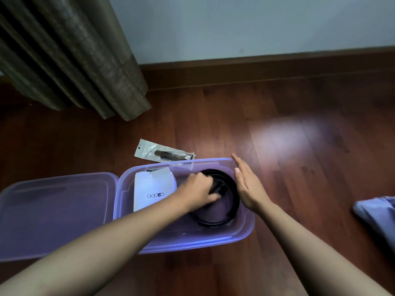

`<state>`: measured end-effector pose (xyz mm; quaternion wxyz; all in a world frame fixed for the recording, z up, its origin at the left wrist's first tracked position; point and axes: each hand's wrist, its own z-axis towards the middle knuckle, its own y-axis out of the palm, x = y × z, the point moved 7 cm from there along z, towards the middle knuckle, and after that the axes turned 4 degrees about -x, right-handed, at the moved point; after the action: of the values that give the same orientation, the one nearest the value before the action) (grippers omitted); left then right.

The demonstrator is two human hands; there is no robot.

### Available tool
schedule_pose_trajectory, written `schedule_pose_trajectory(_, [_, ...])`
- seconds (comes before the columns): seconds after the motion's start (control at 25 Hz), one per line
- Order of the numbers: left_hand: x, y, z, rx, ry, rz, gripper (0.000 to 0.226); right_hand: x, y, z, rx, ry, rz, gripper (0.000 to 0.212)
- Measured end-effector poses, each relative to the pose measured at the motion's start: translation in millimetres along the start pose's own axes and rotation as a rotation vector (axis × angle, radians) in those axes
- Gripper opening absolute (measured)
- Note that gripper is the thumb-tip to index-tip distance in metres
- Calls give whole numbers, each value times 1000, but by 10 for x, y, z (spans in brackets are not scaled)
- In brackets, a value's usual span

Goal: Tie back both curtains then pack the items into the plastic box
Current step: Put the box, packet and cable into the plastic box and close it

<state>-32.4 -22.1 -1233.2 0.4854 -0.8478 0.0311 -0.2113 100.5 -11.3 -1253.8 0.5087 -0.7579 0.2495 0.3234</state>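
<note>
At the upper left of the frame the curtain (70, 54) hangs in gathered folds down to the floor (299, 129); whether it is tied you cannot tell from here. Below it, at lower left, the lid (55, 214) lies flung flat open, which leaves the plastic box (192, 242) at centre free for loading. Inside, a white packet (154, 189) sits against the left wall, making room for the coiled black belt (222, 218) on the right. Your left hand (198, 193) reaches into the box, fingers curled down onto the coil, probably pressing it so it stays wound. Your right hand (248, 184) stands flat, fingers straight and together, beside the right rim as a guard. The clear bagged item (162, 154) waits on the floor behind the box, likely next.
</note>
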Motion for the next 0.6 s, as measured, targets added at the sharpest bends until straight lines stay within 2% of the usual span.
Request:
schedule_pose_trajectory(0.12, [-453, -823, -16, 543, -31, -303, 45, 10, -5, 1, 3, -2, -3, 60])
schedule_pose_trajectory(0.16, [-730, -1019, 37, 616, -71, -320, 39, 8, -3, 2, 3, -4, -9, 60])
schedule_pose_trajectory(0.2, [-1017, -1119, 131, 569, -120, -291, 30, 6, 0, 2, 3, -5, -14, 60])
schedule_pose_trajectory(0.24, [-1268, -1095, 239, 420, -168, -231, 22, 6, 0, 3, 4, -5, -19, 61])
schedule_pose_trajectory(0.32, [-1657, -783, 372, 60, -212, -112, 31, 2, -2, 7, 6, -11, -24, 60])
schedule_pose_trajectory(0.36, [-1768, -637, 402, -32, -203, -64, 39, -1, -3, 9, 8, -17, -26, 60])
schedule_pose_trajectory(0.48, [-1866, -448, 519, -31, -159, -7, 51, 7, 1, 11, 11, -29, -37, 60])
schedule_pose_trajectory(0.6, [-1778, -418, 581, -18, -188, 63, 52, 18, 0, 19, 16, -29, -42, 59])
